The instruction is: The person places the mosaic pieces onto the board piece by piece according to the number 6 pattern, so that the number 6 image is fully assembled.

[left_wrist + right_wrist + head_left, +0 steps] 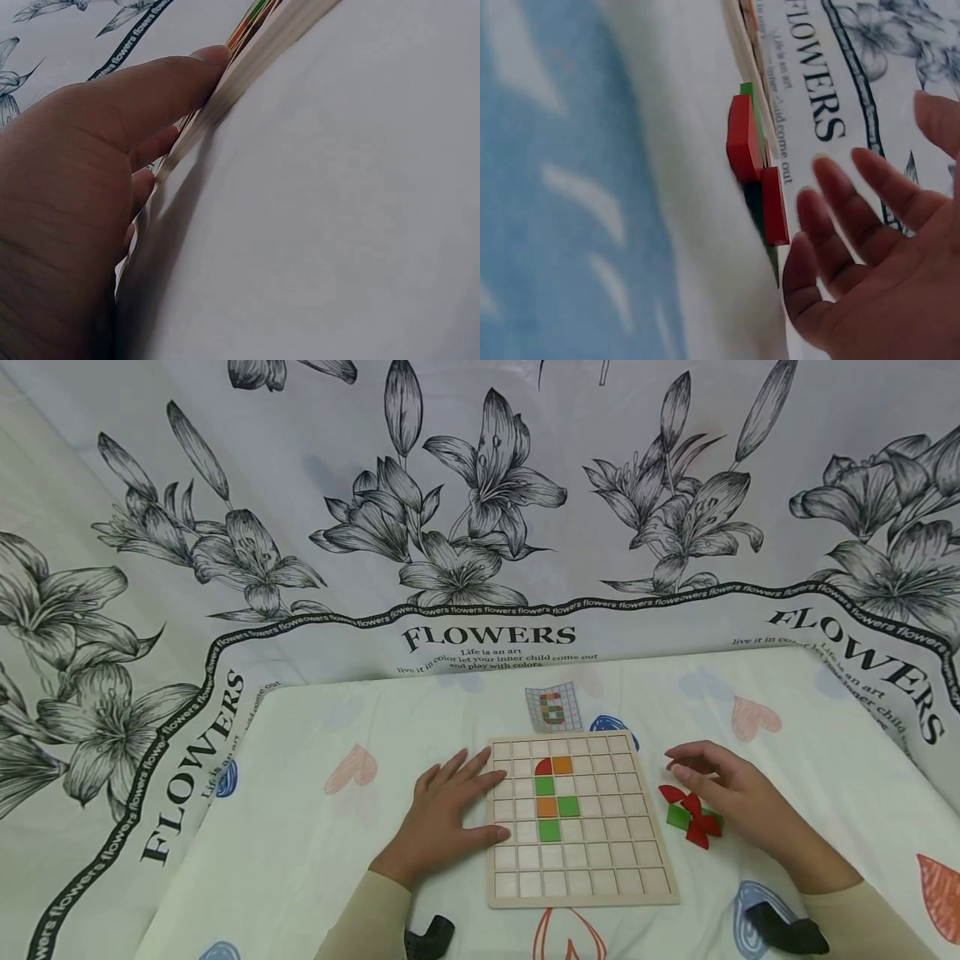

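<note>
A square wooden grid board lies on the bed-like surface. In its upper left part sit a red rounded piece, orange squares and green squares. My left hand rests along the board's left edge with fingers spread, thumb and fingertips on the rim. Right of the board lies a small heap of red pieces and green pieces. Just over this heap is my right hand, fingers loosely bent; the right wrist view shows nothing between its fingers.
A small pattern card with a coloured grid design lies behind the board. The white cloth has printed hearts. Behind it hangs a flower-printed curtain. Black straps show near both wrists.
</note>
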`<state>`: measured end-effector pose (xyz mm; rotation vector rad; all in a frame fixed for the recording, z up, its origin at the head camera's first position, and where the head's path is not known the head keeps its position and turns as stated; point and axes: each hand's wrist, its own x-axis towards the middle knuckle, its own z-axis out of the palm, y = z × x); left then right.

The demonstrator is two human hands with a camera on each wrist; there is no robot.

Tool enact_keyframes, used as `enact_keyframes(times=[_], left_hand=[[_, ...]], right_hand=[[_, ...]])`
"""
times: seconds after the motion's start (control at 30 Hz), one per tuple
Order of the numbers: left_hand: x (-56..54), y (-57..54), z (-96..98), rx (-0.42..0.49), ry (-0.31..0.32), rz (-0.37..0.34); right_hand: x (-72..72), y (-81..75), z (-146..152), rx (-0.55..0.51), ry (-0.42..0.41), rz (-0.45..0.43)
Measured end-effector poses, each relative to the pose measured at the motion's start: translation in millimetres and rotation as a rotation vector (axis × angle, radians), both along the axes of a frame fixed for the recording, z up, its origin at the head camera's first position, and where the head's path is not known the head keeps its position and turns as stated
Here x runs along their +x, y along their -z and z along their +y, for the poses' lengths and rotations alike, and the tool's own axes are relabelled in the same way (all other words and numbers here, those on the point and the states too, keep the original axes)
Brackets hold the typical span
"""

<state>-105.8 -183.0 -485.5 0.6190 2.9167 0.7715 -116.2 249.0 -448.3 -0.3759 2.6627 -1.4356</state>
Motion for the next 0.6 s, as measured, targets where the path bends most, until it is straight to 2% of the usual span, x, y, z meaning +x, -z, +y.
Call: enact_keyframes(times=[0.37,0.6], left_hand=[[-1.3,1.4,0.8,-0.006,0.004,-0.006],[-1.3,0.6,-0.3,-0.004,0.003,-0.009]], right_hand=[[-3.0,20.8,13,0.014,-0.012,-0.037],[-4.9,27.4,10,0.136,0.006,-0.007]])
